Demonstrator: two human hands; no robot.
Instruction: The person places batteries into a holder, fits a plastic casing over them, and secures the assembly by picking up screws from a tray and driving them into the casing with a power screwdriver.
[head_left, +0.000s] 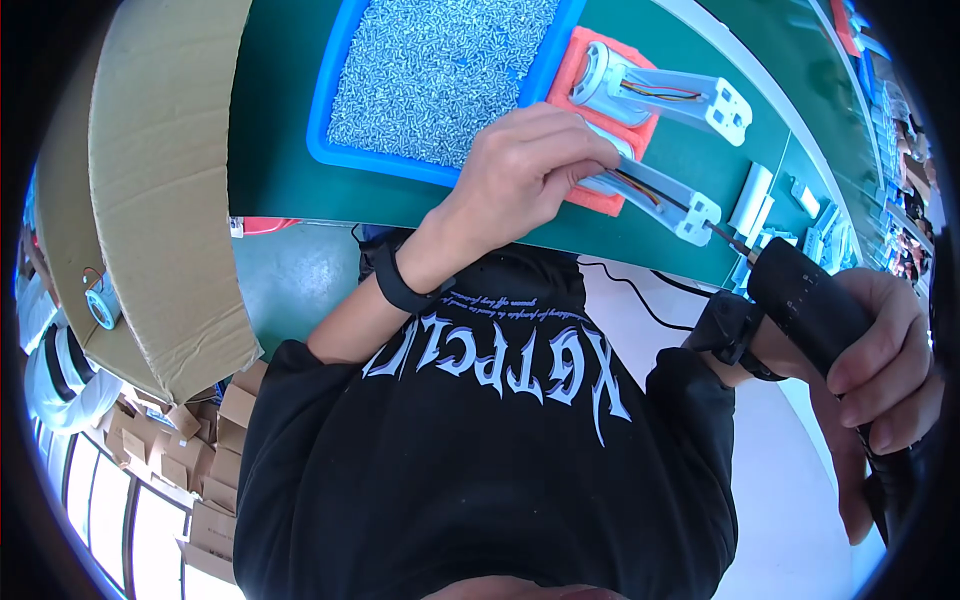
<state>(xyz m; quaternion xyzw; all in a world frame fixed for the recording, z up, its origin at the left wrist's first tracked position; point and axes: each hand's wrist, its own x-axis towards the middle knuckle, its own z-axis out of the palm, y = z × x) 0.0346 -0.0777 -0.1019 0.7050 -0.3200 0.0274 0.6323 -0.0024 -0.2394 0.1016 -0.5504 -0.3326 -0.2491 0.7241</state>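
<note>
My left hand (530, 170) is closed, its thumb and fingers pinching the near white plastic housing (690, 218) by its round end. Thin coloured wires run along the inside of that housing. Fingers wrapped round its body, my right hand (893, 350) holds a black electric screwdriver (808, 298). The driver's thin bit points at the housing's free end and appears to touch it. A second white housing (665, 85) with similar wires lies just beyond. Both rest their round ends on a red foam block (598, 200).
A blue tray (319, 125) full of small metal screws (430, 85) stands left of the foam on the green table (275, 150). Small white parts (752, 200) lie at the right. A large cardboard sheet (165, 190) rises at the left, with cardboard boxes (205, 460) below.
</note>
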